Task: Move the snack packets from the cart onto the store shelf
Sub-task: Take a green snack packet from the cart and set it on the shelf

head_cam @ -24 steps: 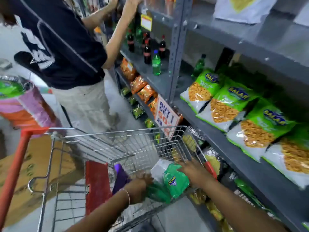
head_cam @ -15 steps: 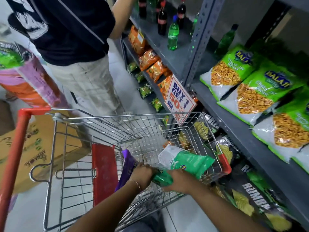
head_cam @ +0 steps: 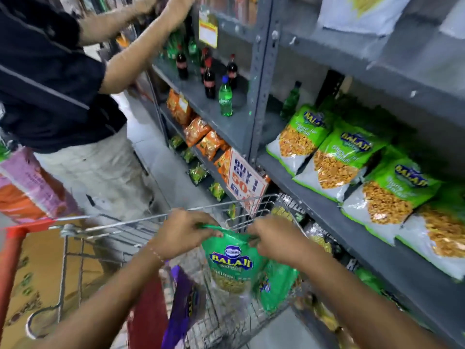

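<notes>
A green Balaji snack packet hangs upright above the wire cart. My left hand pinches its top left corner and my right hand pinches its top right corner. A second green packet lies in the cart below my right wrist, and a purple packet stands at the cart's near side. To the right, the grey store shelf carries a row of light-green Balaji packets.
Another person stands just beyond the cart on the left, both arms reaching to an upper shelf. Soda bottles stand on the far shelf. A "Buy 1 Get 1" sign hangs by the cart's far corner. Dark packets fill the lower shelf.
Both hands have lifted the green packet up out of the cart; it now hangs upright by its top edge. The view has tilted upward.
</notes>
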Demonstrator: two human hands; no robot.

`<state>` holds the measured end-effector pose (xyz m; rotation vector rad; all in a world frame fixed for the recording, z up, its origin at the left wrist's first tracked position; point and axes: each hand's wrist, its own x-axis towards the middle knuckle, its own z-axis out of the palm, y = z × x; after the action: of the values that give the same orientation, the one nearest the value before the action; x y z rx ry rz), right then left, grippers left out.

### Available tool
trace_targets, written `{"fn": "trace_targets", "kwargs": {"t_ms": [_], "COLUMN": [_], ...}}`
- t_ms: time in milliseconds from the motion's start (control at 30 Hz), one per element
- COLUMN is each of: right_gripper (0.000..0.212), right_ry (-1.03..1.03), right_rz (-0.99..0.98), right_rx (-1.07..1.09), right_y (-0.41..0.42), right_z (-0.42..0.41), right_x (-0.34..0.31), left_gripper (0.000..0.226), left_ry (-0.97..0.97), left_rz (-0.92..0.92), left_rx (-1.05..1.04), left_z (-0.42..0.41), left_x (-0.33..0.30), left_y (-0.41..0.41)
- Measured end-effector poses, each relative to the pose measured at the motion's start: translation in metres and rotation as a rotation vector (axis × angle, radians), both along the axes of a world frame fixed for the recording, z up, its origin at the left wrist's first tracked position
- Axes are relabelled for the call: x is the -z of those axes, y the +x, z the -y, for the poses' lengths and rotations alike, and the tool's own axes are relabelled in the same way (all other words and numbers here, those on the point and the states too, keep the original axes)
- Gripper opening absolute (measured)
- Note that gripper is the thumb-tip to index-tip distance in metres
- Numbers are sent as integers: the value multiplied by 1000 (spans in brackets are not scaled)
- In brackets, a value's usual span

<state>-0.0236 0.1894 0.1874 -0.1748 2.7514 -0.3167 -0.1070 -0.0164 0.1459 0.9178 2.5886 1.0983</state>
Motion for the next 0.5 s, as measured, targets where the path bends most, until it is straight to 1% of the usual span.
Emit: {"fn": "trace_targets", "kwargs": {"t_ms": [33,67,100,133,200,233,267,333,433,467,500], "right_gripper": [11,12,8,5,8,9,11,18,22,32,49], "right_ry": [10,23,31,45,56,46,42,41,25,-42,-143], "right_rz": [-56,-128,-182,-238,-401,-485,-573,-751,-1134,-1250,-1351], "right_rx": [1,21,26,18,40,64,98,170,262,288,321], "right_y": [2,7,11,17,36,45,56,73,103,111,122], "right_z": [-5,-12,-17,-21,-31,-35,-41,-53,-79,-88,-98], "right_x": [-31,-67,-100,-131,-204,-236,-266,-317,-369,-376,-376], "left_gripper": [28,28,36,51,86,96,101,100,89,88,88], "left_ry": [218,436,585,668,697,681,658,674,797,830,867], "left_rz": [93,168,236,286,327,326,296,241,197,197,201], "left_rx": [-77,-87,-57,-7,83,131,193,278,377,406,434], "left_z": [-1,-5,-10,-14,-36,-51,-70,-106,-160,-175,-189], "left_x": [-24,-50,-68,-80,-104,-113,-125,-155,-211,-226,-239], "left_y": [0,-1,-2,-3,-1,3,5,16,35,41,48]}}
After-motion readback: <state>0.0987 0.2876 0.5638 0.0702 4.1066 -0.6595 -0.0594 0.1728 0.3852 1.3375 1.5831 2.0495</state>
